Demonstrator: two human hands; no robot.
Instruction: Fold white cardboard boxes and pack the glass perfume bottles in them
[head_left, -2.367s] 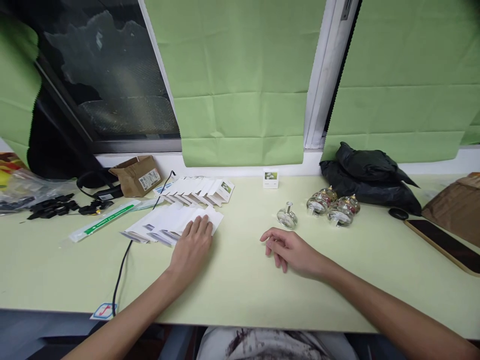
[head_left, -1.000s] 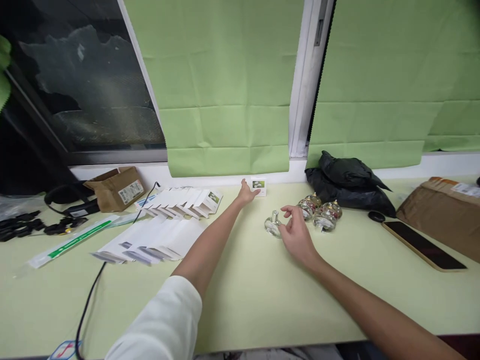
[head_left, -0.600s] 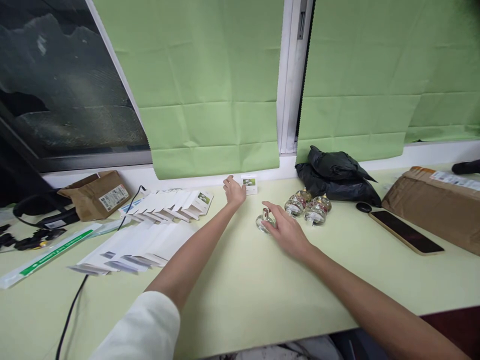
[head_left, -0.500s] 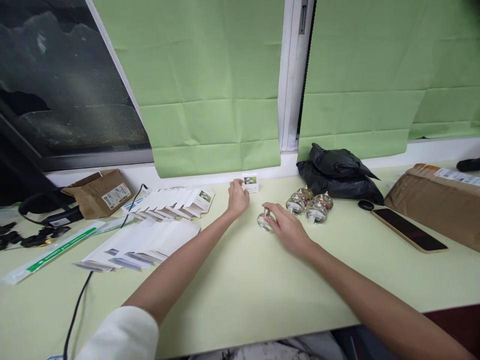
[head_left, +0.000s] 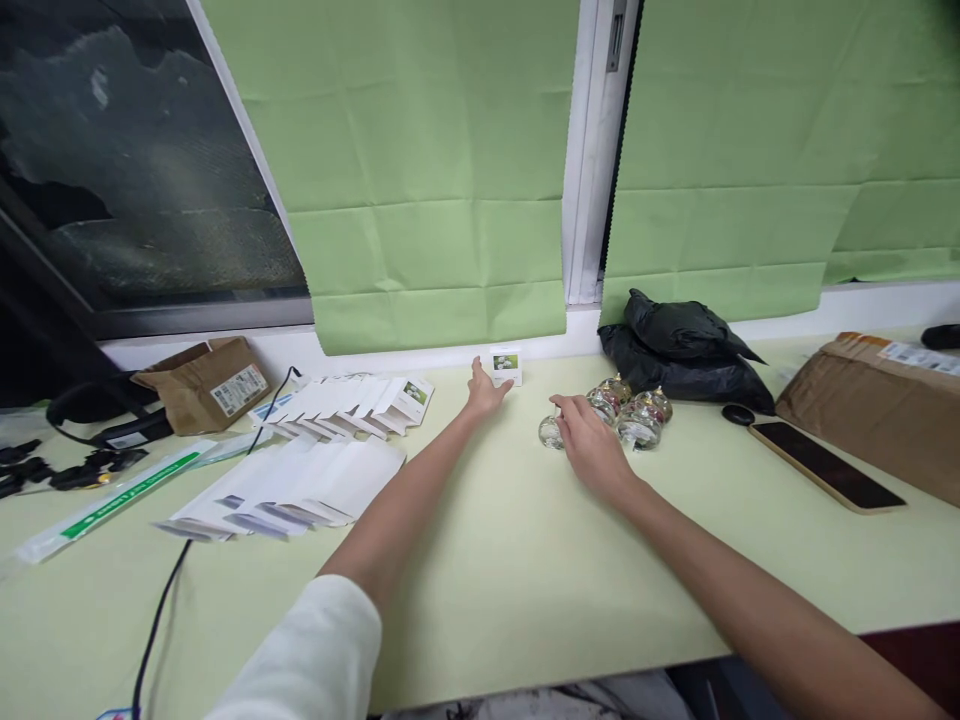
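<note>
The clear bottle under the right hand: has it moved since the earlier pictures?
Yes. The bottle has slid right, closing up on the bottle cluster, under the right hand.

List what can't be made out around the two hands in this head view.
- Clear bottle: mostly hidden behind the right hand; whether the fingers grip it can't be told.
- Small box: print too small to read; the left hand reaches its edge, contact unclear.
- Bottle cluster: they overlap, so the count is uncertain.
- Brown parcel: cut off by the right edge.
</note>
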